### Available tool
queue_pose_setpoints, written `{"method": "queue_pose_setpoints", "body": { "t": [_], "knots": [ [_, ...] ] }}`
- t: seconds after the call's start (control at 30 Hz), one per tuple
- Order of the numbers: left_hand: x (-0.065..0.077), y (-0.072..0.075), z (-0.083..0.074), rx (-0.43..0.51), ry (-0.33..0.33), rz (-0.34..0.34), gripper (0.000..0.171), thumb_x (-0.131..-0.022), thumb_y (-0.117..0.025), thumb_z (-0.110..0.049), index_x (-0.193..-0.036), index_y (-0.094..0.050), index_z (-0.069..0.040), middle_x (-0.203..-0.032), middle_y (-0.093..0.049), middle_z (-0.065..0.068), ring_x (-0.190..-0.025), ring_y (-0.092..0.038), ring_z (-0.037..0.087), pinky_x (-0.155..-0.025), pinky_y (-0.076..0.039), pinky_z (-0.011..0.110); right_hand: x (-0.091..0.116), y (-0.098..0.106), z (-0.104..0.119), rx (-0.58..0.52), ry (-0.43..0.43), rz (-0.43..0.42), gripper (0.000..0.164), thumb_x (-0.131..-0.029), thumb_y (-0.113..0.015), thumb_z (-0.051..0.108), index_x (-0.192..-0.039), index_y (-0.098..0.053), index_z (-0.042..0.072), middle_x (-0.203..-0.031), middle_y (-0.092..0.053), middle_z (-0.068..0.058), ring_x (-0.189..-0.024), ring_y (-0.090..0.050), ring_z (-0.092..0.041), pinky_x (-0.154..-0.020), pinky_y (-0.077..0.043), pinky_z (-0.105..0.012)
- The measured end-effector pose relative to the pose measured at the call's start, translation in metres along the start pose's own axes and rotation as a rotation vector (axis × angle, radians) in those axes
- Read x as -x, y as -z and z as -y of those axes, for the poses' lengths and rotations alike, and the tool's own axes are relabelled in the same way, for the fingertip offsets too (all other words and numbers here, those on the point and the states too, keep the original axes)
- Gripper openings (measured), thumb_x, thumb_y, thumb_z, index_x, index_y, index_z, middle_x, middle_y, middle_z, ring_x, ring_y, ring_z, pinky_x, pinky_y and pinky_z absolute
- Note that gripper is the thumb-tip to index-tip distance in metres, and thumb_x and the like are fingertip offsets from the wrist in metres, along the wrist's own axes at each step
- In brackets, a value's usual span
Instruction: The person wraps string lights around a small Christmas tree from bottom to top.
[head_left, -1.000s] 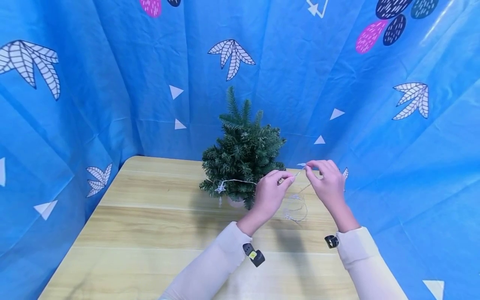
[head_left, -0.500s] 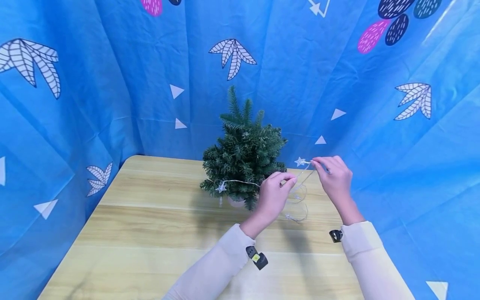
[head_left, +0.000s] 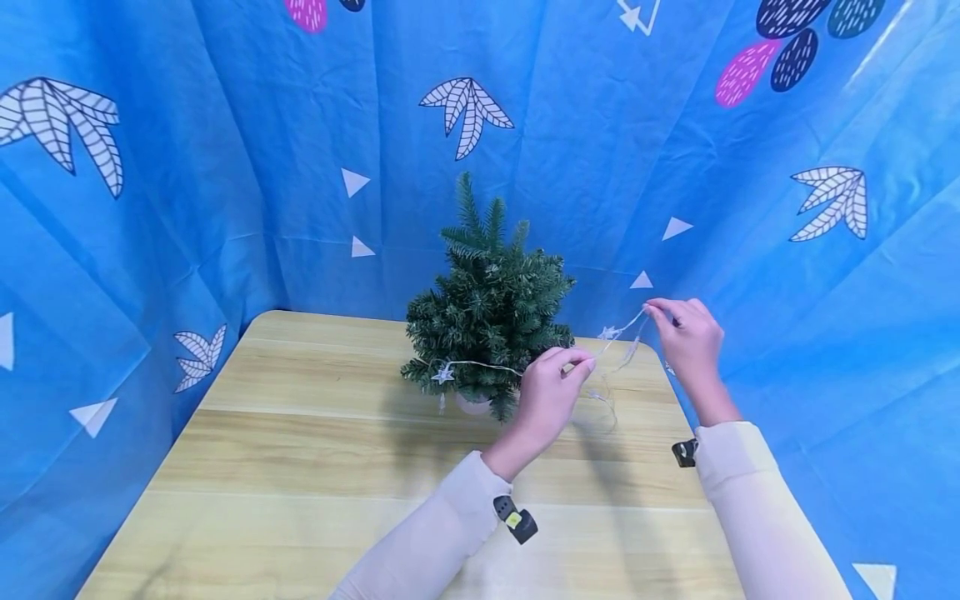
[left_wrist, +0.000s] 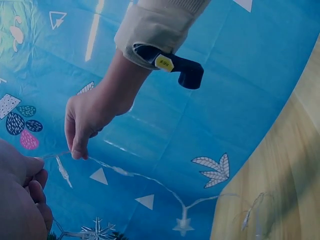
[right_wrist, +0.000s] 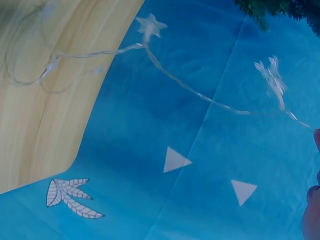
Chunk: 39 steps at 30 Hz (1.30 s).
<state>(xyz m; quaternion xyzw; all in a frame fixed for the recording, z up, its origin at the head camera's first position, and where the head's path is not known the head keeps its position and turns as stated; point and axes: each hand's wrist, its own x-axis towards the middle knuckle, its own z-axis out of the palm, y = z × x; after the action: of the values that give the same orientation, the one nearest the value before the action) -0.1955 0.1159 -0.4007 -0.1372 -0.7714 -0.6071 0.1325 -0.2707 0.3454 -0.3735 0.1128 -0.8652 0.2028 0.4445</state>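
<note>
A small green artificial Christmas tree (head_left: pixel 487 308) stands on the table in the head view. Clear string lights (head_left: pixel 482 363) cross its lower front, with a star light (head_left: pixel 442 376) hanging at its left side. My left hand (head_left: pixel 551 383) pinches the strand at the tree's lower right. Farther right, raised above the table, my right hand (head_left: pixel 686 337) pinches another part between thumb and fingertips. Between the hands hangs a star-shaped light (head_left: pixel 609 333). In the left wrist view a snowflake light (left_wrist: pixel 97 231) shows below the left hand, and a star light (left_wrist: pixel 183 226) dangles from the loose strand.
The wooden table (head_left: pixel 300 467) has its right edge close under the right hand. Loose strand loops (head_left: pixel 603 404) trail down near the table right of the tree. A blue patterned curtain (head_left: pixel 600 150) surrounds the back and sides.
My right hand has moved right and upward, drawing the strand away from the left hand and lifting part of the loose loops. The left hand has shifted slightly right, still pinching.
</note>
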Motion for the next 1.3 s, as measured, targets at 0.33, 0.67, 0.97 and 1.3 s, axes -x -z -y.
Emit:
{"method": "queue_pose_setpoints", "body": {
  "t": [0.33, 0.67, 0.97, 1.3],
  "knots": [
    [0.002, -0.004, 0.003, 0.014, -0.048, -0.014, 0.012, -0.095, -0.071, -0.026, -0.102, -0.078, -0.019, -0.100, -0.072, -0.011, -0.067, -0.054, 0.001, -0.063, -0.049, 0.018, -0.009, 0.000, -0.009, 0.071, -0.108, 0.082, 0.019, -0.097, -0.070, 0.022, -0.102, -0.079, 0.007, -0.088, -0.074, -0.014, -0.081, -0.056, -0.027, -0.061, -0.036, -0.038],
    [0.003, -0.004, 0.004, 0.004, -0.037, -0.007, 0.013, -0.095, -0.071, -0.026, -0.102, -0.078, -0.018, -0.100, -0.072, -0.012, -0.074, -0.055, 0.001, -0.068, -0.049, 0.017, -0.023, -0.005, -0.029, 0.018, -0.367, 0.145, 0.027, -0.101, -0.063, 0.029, -0.111, -0.077, 0.008, -0.092, -0.070, -0.014, -0.084, -0.047, -0.020, -0.077, -0.032, -0.040],
    [0.004, -0.006, 0.003, 0.000, -0.022, 0.005, 0.011, -0.095, -0.071, -0.024, -0.102, -0.078, -0.019, -0.101, -0.072, -0.011, -0.074, -0.055, 0.000, -0.068, -0.049, 0.017, -0.032, 0.001, -0.038, 0.049, -0.450, 0.227, 0.038, -0.102, -0.060, 0.038, -0.121, -0.073, 0.008, -0.107, -0.069, -0.017, -0.097, -0.054, -0.029, -0.093, -0.036, -0.052],
    [0.007, -0.010, 0.004, 0.008, 0.009, 0.002, 0.012, -0.095, -0.071, -0.025, -0.102, -0.078, -0.019, -0.095, -0.070, -0.012, -0.064, -0.051, 0.000, -0.060, -0.047, 0.018, -0.060, 0.006, -0.047, 0.182, -0.365, 0.241, 0.027, -0.103, -0.060, 0.027, -0.117, -0.075, 0.010, -0.111, -0.073, -0.017, -0.094, -0.057, -0.032, -0.082, -0.039, -0.051]
  ]
}}
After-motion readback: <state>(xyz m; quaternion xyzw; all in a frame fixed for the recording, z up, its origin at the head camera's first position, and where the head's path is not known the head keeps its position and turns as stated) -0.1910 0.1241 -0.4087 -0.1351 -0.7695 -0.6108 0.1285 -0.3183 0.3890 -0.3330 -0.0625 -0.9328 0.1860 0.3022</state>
